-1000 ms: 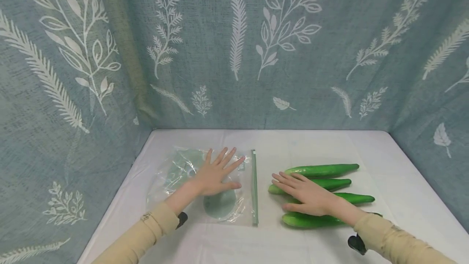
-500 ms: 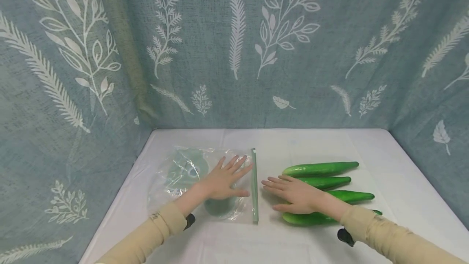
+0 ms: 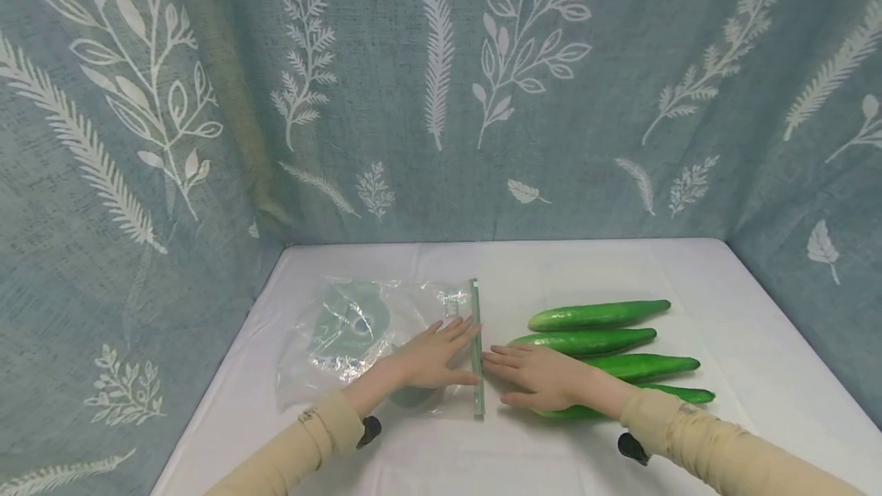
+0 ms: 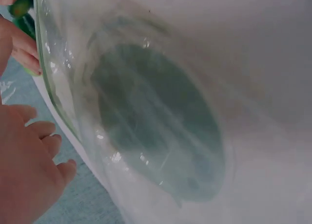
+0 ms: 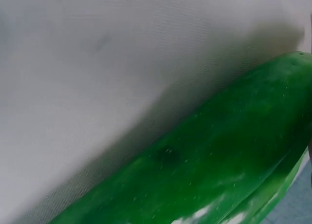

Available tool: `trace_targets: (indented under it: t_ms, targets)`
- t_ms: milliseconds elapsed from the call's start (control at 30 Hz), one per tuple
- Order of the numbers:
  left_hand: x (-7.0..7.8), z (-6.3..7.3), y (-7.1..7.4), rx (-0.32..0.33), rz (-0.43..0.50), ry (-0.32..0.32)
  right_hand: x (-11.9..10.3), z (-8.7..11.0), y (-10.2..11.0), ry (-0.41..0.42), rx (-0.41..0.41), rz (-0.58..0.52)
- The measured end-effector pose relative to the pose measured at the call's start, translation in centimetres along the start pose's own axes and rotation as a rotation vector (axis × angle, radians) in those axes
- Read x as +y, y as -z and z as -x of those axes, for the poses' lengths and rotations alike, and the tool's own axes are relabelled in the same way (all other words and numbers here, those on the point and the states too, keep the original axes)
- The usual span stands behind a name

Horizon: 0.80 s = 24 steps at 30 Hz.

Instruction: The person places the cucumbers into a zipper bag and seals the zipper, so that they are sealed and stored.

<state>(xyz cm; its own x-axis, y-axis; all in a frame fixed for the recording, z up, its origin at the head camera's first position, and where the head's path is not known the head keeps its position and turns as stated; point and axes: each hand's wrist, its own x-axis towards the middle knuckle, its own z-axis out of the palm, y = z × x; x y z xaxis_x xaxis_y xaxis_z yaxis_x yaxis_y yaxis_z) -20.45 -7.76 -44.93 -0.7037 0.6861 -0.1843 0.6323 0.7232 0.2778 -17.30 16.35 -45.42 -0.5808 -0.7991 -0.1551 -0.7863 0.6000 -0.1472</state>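
Green cucumbers point(image 3: 599, 341) lie partly under the straight-fingered right hand point(image 3: 540, 374), a clear bag point(image 3: 386, 331) under the outstretched left hand point(image 3: 434, 359).

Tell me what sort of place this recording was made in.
Likely a makeshift recording booth rather than a working kitchen: blue-green fabric curtains with white leaf prints back and flank a white cloth-covered table, where four long green cucumbers and a clear plastic zip bag lie.
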Motion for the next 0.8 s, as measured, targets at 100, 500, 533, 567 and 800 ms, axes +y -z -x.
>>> trace_targets:
  t_ms: [100, 500, 533, 567, 800]
  targets:
    - [0.0, -0.2, -0.3, 0.007, 0.039, 0.027, 0.0, -0.3, -0.2, 0.012, 0.013, 0.006]
    - [0.1, -0.9, -1.4, 0.136, 0.103, 0.078, -0.7, -1.6, -0.8, -0.008, -0.045, 0.020]
    - [0.1, -1.0, -1.4, 0.140, 0.105, 0.082, -0.8, -1.7, -0.8, -0.015, -0.054, 0.020]
    - [0.1, -1.0, -1.5, 0.143, 0.101, 0.086, -0.8, -1.8, -0.9, -0.022, -0.060, 0.019]
    - [0.1, -1.2, -1.8, 0.150, 0.094, 0.103, -0.8, -1.8, -1.1, -0.054, -0.085, -0.006]
